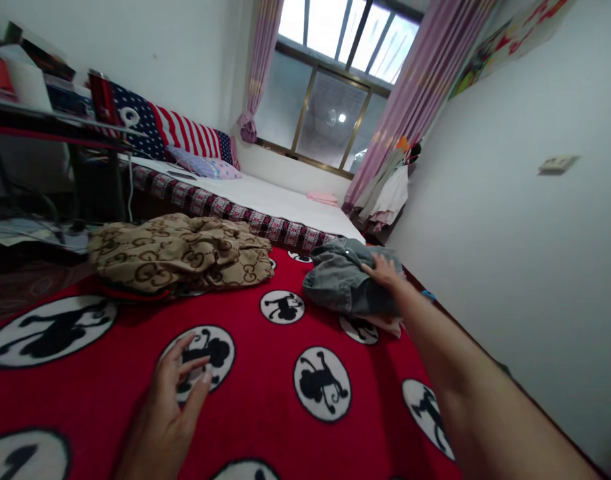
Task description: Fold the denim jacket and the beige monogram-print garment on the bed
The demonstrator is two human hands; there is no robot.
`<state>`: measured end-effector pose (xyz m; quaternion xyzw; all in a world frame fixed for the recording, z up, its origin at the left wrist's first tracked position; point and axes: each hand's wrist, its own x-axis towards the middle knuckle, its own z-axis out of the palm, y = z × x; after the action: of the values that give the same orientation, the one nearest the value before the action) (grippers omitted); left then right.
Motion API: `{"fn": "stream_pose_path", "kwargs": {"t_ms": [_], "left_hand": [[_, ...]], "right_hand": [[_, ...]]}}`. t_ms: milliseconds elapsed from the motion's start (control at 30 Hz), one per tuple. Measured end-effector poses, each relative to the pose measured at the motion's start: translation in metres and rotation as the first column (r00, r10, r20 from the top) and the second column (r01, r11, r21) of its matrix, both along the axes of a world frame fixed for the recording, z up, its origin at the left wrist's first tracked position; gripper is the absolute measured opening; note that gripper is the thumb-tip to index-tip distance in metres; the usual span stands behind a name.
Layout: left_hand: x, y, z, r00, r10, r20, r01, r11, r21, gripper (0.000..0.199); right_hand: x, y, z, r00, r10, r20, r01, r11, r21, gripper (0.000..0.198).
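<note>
My right hand [384, 272] reaches far forward and touches the top of a folded grey-green garment [338, 277], which looks like a jacket or shirt with a small button. Its thumb and fingers are spread on the cloth. A pale pinkish cloth [385, 325] shows under that garment. Nearer to me, my left hand [172, 400] hovers over the red blanket [255, 380], fingers loosely bent and apart, with nothing between them. Beyond it lies a rumpled brown garment [180, 257] with a letter pattern.
Behind stands a bed [270, 193] with a white top and a pillow [205, 163]. A cluttered desk [60, 113] is at the left. A white wall [525, 240] borders the right side. Clothes [390, 193] hang by the purple curtain [410, 100] at the window [330, 107].
</note>
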<state>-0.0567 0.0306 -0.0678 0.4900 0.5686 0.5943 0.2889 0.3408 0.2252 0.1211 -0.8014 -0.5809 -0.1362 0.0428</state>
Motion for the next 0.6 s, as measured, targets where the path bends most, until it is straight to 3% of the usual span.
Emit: {"fn": "stream_pose_path", "kwargs": {"t_ms": [67, 100, 167, 233, 267, 333, 400, 433, 533, 600], "left_hand": [[0.002, -0.001, 0.001, 1.0, 0.004, -0.015, -0.004, 1.0, -0.004, 0.061], [0.002, -0.002, 0.001, 1.0, 0.003, -0.019, -0.003, 1.0, -0.003, 0.06], [0.003, -0.003, 0.001, 1.0, -0.015, -0.026, 0.015, 1.0, -0.002, 0.059], [0.002, -0.003, 0.001, 0.999, -0.039, -0.033, 0.039, 0.999, -0.008, 0.059], [0.001, -0.002, -0.001, 0.999, -0.043, -0.034, 0.043, 0.999, -0.006, 0.059], [0.0, -0.001, -0.003, 0.999, -0.04, -0.031, 0.04, 0.999, 0.012, 0.058], [0.0, 0.0, -0.006, 0.999, -0.028, -0.025, 0.029, 0.999, 0.037, 0.056], [0.0, 0.001, -0.006, 0.999, -0.027, -0.023, 0.028, 0.999, 0.043, 0.056], [0.001, 0.001, -0.006, 0.998, -0.04, -0.038, 0.04, 0.999, 0.01, 0.056], [0.002, 0.001, -0.004, 0.996, -0.059, -0.066, 0.058, 0.998, -0.018, 0.057]], "right_hand": [[-0.004, 0.01, -0.036, 0.999, -0.008, -0.052, 0.005, 0.998, -0.057, 0.057], [-0.006, 0.014, -0.043, 0.998, -0.006, -0.067, 0.001, 0.997, -0.075, 0.057], [-0.009, 0.019, -0.039, 0.997, -0.003, -0.083, -0.007, 0.993, -0.115, 0.058], [-0.016, 0.02, -0.022, 0.996, 0.017, -0.089, -0.028, 0.992, -0.122, 0.06], [-0.02, 0.019, -0.014, 0.996, 0.041, -0.077, -0.046, 0.997, -0.067, 0.061], [-0.032, 0.014, -0.008, 0.995, 0.095, -0.005, -0.093, 0.983, 0.158, 0.063], [-0.044, 0.007, -0.019, 0.994, 0.098, 0.057, -0.112, 0.935, 0.336, 0.063], [-0.047, 0.005, -0.029, 0.995, 0.085, 0.05, -0.097, 0.936, 0.339, 0.062], [-0.048, 0.002, -0.057, 0.998, 0.022, -0.059, -0.014, 0.99, 0.142, 0.059], [-0.043, 0.004, -0.06, 0.993, 0.003, -0.122, -0.001, 1.0, 0.013, 0.062]]}}
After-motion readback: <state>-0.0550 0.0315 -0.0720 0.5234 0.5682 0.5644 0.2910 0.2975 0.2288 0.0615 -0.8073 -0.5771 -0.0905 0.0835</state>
